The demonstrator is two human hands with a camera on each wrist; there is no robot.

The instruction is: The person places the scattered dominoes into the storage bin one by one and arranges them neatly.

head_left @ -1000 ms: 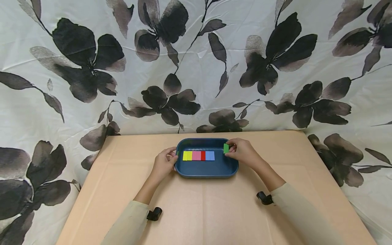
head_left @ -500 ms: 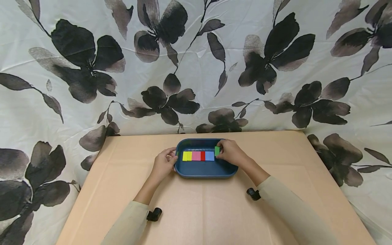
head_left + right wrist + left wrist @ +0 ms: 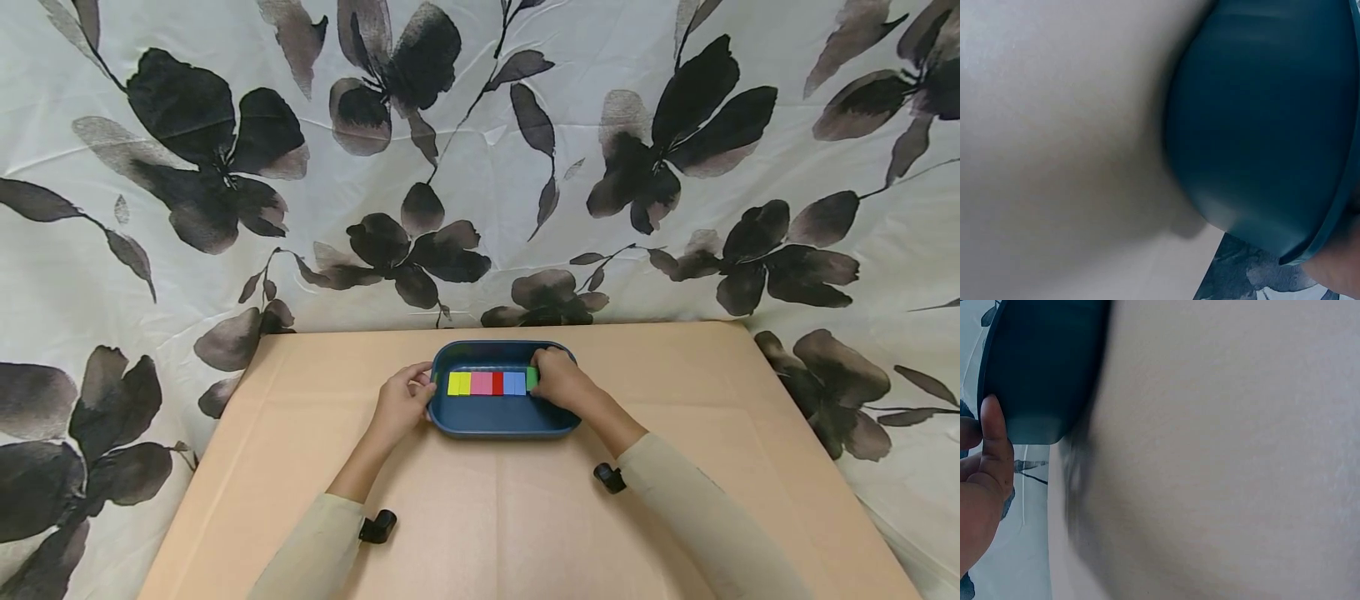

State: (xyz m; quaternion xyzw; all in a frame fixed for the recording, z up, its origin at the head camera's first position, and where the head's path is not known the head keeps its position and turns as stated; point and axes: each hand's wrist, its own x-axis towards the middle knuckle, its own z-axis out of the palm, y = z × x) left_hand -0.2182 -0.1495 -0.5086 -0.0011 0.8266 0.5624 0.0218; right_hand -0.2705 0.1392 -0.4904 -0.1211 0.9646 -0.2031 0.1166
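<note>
A dark blue tray (image 3: 495, 423) stands near the far side of the table. Inside it a row of flat coloured blocks runs left to right: yellow blocks (image 3: 459, 383), pink blocks (image 3: 482, 383), a red block (image 3: 498, 383) and blue blocks (image 3: 514, 383). My left hand (image 3: 403, 402) pinches the tray's left rim; in the left wrist view its thumb lies against the tray wall (image 3: 1047, 381). Over the tray's right part, my right hand (image 3: 561, 382) pinches a green block (image 3: 532, 378) at the right end of the row, partly hidden by the fingers.
The tray rests on a tan table (image 3: 480, 517) whose far edge runs close behind it. Behind hangs a white cloth (image 3: 525, 192) with dark flowers. A black wrist camera (image 3: 378, 527) sits on the left sleeve, another black camera (image 3: 610, 478) on the right.
My right hand has carried the green block leftward from the tray's right rim and lowered it beside the blue blocks. The left hand has stayed at the left rim.
</note>
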